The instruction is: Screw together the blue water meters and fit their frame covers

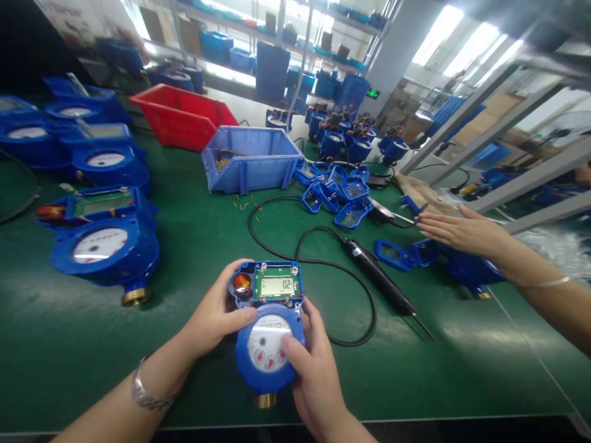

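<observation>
A blue water meter [270, 341] with a white dial, a small lit-up digital display on a green circuit board and a brass fitting is held near the table's front edge. My left hand [215, 307] grips its upper left side, thumb on the casing. Round its right side wraps my right hand [316, 363], with the thumb on the dial. Coloured wires show in the round pocket beside the display. To the right lies a black electric screwdriver [381, 277], its cord looping behind the meter.
More blue water meters [106, 246] stand at the left. A red bin [180, 117] and a blue bin [253, 163] with screws sit behind, near several blue frame covers [353, 212]. From the right reaches another person's hand [462, 231], above another meter [471, 271].
</observation>
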A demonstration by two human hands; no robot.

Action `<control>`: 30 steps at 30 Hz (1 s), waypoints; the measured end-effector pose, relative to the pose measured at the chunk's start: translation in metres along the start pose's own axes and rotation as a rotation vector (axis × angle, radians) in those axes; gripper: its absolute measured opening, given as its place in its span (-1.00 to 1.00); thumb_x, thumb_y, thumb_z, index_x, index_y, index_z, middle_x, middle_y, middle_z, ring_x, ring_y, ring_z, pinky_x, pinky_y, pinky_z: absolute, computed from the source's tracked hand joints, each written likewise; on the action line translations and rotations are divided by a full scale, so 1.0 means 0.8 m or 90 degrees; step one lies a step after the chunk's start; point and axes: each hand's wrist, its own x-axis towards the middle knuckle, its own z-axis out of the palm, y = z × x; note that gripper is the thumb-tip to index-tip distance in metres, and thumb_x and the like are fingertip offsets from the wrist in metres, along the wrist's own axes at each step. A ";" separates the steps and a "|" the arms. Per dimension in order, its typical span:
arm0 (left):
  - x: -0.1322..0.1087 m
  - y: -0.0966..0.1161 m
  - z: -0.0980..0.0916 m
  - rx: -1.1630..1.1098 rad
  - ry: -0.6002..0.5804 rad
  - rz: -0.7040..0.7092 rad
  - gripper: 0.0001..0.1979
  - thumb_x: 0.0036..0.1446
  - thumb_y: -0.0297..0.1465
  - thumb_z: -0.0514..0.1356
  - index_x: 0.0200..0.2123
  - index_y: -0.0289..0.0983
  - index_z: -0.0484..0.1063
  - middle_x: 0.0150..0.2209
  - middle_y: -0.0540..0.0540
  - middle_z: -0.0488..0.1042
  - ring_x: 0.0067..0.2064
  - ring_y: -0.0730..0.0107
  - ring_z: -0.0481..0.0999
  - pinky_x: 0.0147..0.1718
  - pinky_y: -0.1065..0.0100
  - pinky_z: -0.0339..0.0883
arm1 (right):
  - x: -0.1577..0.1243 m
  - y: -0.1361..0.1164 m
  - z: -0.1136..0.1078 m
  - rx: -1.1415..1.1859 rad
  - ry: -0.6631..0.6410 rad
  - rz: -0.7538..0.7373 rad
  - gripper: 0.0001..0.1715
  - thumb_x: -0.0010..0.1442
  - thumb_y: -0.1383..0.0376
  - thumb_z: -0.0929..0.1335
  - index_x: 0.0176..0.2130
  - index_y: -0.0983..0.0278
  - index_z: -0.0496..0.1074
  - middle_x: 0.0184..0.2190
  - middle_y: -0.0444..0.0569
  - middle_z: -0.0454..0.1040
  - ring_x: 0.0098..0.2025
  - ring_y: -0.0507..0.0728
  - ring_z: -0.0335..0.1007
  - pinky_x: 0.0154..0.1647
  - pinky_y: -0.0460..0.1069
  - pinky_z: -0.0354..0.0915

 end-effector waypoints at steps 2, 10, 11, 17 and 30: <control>0.000 0.001 -0.001 0.005 -0.006 -0.008 -0.20 -0.19 -0.27 0.36 0.09 -0.28 0.04 0.03 -0.26 0.41 0.01 0.03 0.44 -0.04 0.21 0.34 | -0.001 -0.005 -0.004 -0.022 -0.032 0.006 -0.20 -0.06 0.21 0.48 0.13 0.22 0.18 -0.07 0.03 0.47 -0.06 0.25 0.42 0.03 0.13 0.27; -0.007 -0.001 -0.006 0.030 0.007 -0.037 -0.12 -0.16 -0.26 0.36 0.19 -0.24 -0.01 0.11 -0.26 0.34 0.05 -0.02 0.41 -0.02 0.17 0.35 | 0.050 -0.092 -0.077 -0.521 0.049 -0.189 -0.61 0.11 0.00 0.33 -0.31 0.26 0.51 -0.20 0.06 0.53 -0.09 0.24 0.41 0.01 0.12 0.26; -0.008 -0.001 -0.007 0.040 0.010 -0.039 -0.12 -0.15 -0.26 0.35 0.20 -0.24 -0.02 0.12 -0.26 0.33 0.06 -0.03 0.41 -0.02 0.16 0.34 | 0.064 -0.107 -0.092 -0.602 0.103 -0.243 -0.58 0.15 0.00 0.27 -0.39 0.27 0.49 -0.30 0.05 0.54 -0.16 0.22 0.44 -0.03 0.12 0.28; -0.010 -0.005 -0.011 0.091 0.023 -0.027 -0.14 -0.12 -0.23 0.34 0.21 -0.23 0.00 0.13 -0.26 0.32 0.06 -0.06 0.40 -0.02 0.16 0.34 | 0.148 -0.172 -0.173 -0.928 0.335 -0.309 -0.53 0.06 0.32 0.26 0.00 0.37 0.28 -0.19 0.16 0.47 -0.14 0.24 0.41 -0.04 0.16 0.28; -0.009 -0.004 -0.012 0.107 0.023 0.013 -0.20 -0.11 -0.26 0.33 0.18 -0.25 0.08 0.11 -0.23 0.34 0.07 -0.03 0.39 0.03 0.15 0.30 | 0.200 -0.189 -0.224 -1.258 0.408 -0.112 -0.39 0.09 0.30 0.33 0.15 0.27 0.24 0.07 0.27 0.20 -0.04 0.38 0.34 -0.18 0.15 0.28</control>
